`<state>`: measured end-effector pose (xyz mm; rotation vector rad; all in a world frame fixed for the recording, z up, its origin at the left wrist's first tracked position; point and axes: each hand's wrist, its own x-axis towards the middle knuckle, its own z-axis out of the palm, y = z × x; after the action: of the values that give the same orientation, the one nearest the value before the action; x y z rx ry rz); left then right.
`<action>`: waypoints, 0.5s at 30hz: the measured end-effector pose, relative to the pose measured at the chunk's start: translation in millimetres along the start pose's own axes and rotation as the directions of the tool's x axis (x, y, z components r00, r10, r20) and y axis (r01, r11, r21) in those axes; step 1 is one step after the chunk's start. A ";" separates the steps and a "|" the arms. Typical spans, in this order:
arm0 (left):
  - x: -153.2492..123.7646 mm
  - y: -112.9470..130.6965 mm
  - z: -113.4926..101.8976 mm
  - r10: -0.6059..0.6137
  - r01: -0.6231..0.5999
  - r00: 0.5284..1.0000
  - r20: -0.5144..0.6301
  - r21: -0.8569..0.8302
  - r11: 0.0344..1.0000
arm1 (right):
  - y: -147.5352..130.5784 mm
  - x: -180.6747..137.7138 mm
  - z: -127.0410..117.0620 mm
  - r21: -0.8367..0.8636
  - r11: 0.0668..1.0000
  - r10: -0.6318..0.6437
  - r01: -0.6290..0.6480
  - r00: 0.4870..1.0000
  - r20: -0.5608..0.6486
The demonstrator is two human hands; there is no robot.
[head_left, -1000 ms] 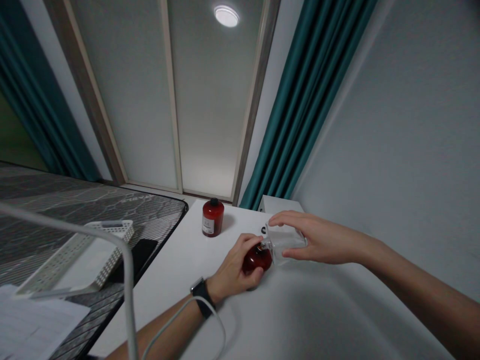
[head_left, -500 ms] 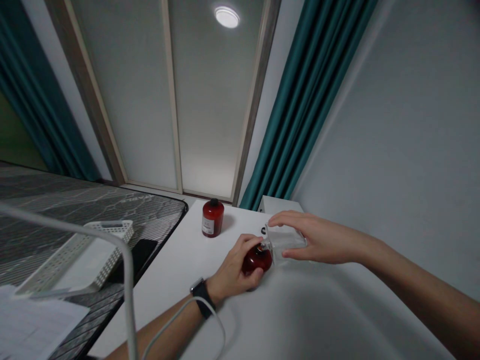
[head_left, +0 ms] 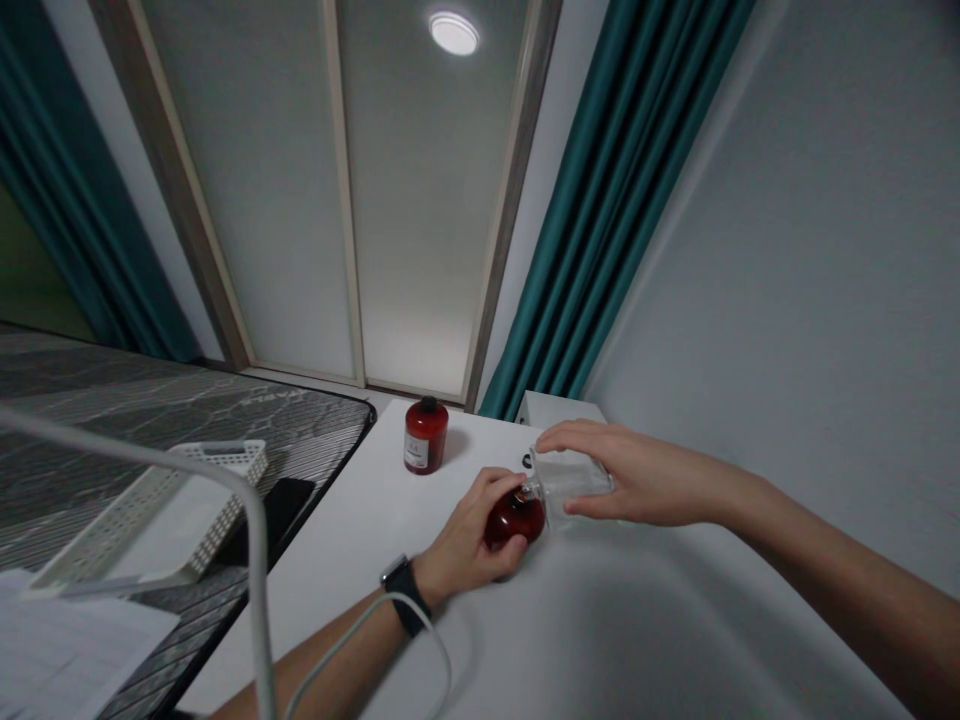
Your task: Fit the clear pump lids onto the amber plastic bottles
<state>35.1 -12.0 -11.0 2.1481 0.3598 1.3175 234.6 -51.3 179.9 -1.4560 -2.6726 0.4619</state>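
Observation:
My left hand (head_left: 486, 530), with a dark watch on its wrist, is wrapped round a dark red bottle (head_left: 517, 520) on the white table (head_left: 360, 540). In my right hand (head_left: 630, 470) is a clear glass bottle (head_left: 568, 485), gripped between thumb and fingers and tipped on its side. Its neck points left and meets the mouth of the red bottle. Whether liquid is flowing between them I cannot tell. A second red bottle (head_left: 426, 438), with a black cap and a white label, stands upright farther back on the table.
On the left, a grey patterned surface holds a white perforated basket (head_left: 225, 500), a black flat object (head_left: 279, 505) and paper sheets (head_left: 82, 640). A white cable (head_left: 259, 560) hangs across the near left. Behind the table are a white box (head_left: 559, 408) and teal curtains (head_left: 600, 220).

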 end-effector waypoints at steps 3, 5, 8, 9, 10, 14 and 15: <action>0.0 0.3 0.1 0.000 0.000 1.000 0.000 0.005 1.000 | 0.1 0.5 -0.2 0.002 1.000 -0.003 0.003 1.000 0.001; 0.3 0.7 0.1 0.006 -0.006 1.000 -0.005 0.004 1.000 | -0.5 1.0 -0.5 -0.004 1.000 -0.004 0.005 1.000 0.004; 0.8 1.7 0.0 0.014 -0.014 1.000 -0.010 0.000 1.000 | -1.4 1.7 -0.8 -0.015 1.000 -0.008 0.009 1.000 0.012; 0.9 2.0 0.0 0.013 -0.013 1.000 -0.010 0.000 1.000 | -1.6 1.7 -0.9 -0.016 1.000 -0.009 0.009 1.000 0.012; 0.9 2.2 0.0 0.010 -0.010 1.000 -0.009 0.002 1.000 | -1.8 1.8 -0.9 -0.014 1.000 -0.009 0.009 1.000 0.010; 0.7 1.8 0.4 -0.002 0.002 1.000 -0.008 0.009 1.000 | -2.2 1.8 -1.1 -0.005 1.000 -0.011 0.011 1.000 -0.002; 0.6 1.5 0.5 -0.002 0.002 1.000 -0.008 0.010 1.000 | -2.3 1.9 -1.1 -0.003 1.000 -0.013 0.013 1.000 -0.001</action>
<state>35.7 -13.0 -9.9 2.1506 0.3721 1.3259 231.9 -50.6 181.5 -1.4383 -2.6814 0.4568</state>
